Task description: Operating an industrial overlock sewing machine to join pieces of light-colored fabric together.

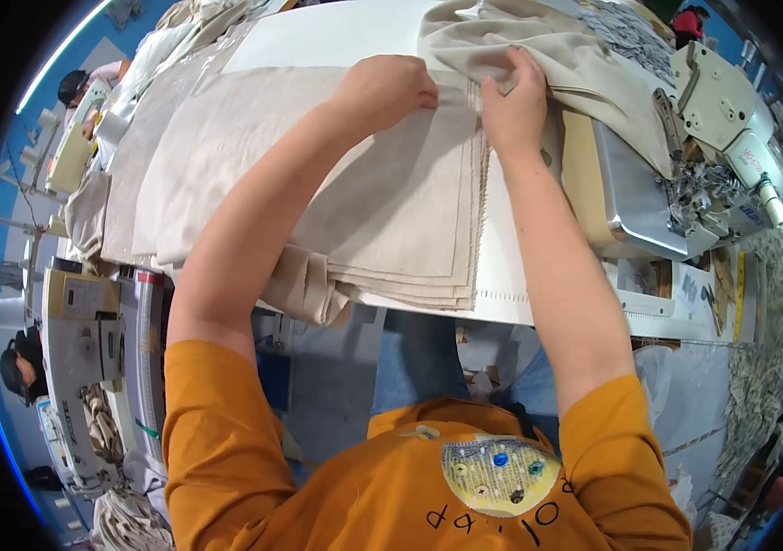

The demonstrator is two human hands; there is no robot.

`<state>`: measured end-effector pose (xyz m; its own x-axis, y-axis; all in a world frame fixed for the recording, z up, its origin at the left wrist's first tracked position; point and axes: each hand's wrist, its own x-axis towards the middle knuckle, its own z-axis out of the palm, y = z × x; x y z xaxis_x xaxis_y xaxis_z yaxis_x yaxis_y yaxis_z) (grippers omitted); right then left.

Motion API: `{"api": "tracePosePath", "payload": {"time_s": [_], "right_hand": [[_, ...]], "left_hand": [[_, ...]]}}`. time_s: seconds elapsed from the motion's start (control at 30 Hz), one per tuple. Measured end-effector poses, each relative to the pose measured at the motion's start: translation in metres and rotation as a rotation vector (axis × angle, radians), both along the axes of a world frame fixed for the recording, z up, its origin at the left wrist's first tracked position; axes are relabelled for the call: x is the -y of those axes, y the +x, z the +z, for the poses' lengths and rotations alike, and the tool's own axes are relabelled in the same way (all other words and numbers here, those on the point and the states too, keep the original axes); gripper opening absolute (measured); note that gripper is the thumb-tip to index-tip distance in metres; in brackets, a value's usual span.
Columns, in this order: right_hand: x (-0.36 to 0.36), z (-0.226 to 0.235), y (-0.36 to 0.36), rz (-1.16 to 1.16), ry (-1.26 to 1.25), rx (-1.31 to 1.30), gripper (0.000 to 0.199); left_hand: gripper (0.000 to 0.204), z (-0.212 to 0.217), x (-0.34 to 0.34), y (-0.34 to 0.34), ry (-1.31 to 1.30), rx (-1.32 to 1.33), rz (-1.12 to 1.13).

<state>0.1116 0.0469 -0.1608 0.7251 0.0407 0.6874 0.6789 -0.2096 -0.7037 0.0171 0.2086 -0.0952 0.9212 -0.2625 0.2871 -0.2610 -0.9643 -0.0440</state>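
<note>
A stack of beige fabric panels [391, 211] lies on the white table in front of me, its edges layered along the right and near sides. My left hand [387, 90] rests at the far part of the stack, with fingers curled and closed on the top fabric panel near its far right corner. Just right of that corner is my right hand [515, 108], thumb and fingers apart and holding nothing. Its fingertips are beside a loose heap of beige cloth [538, 37], and I cannot tell whether they touch it.
An overlock-type sewing machine [717, 96] stands at the right, with a metal plate [630, 184] beside it. The white tabletop [318, 41] shows beyond the stack. More sewing machines [84, 335] and several people, including one person [24, 367], are at the left.
</note>
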Motion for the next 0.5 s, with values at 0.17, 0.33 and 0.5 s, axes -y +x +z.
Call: {"api": "tracePosePath", "payload": {"time_s": [0.17, 0.33, 0.5], "right_hand": [[0.007, 0.004, -0.007, -0.027, -0.094, -0.159, 0.014], [0.007, 0.009, -0.015, 0.018, -0.154, -0.282, 0.013], [0.013, 0.031, -0.024, 0.136, -0.098, -0.496, 0.030]], "left_hand": [[0.016, -0.002, 0.011, -0.003, 0.006, -0.031, 0.102], [0.013, -0.001, 0.009, -0.013, -0.118, 0.077, 0.102], [0.009, 0.003, -0.008, -0.022, -0.290, 0.197, 0.056]]}}
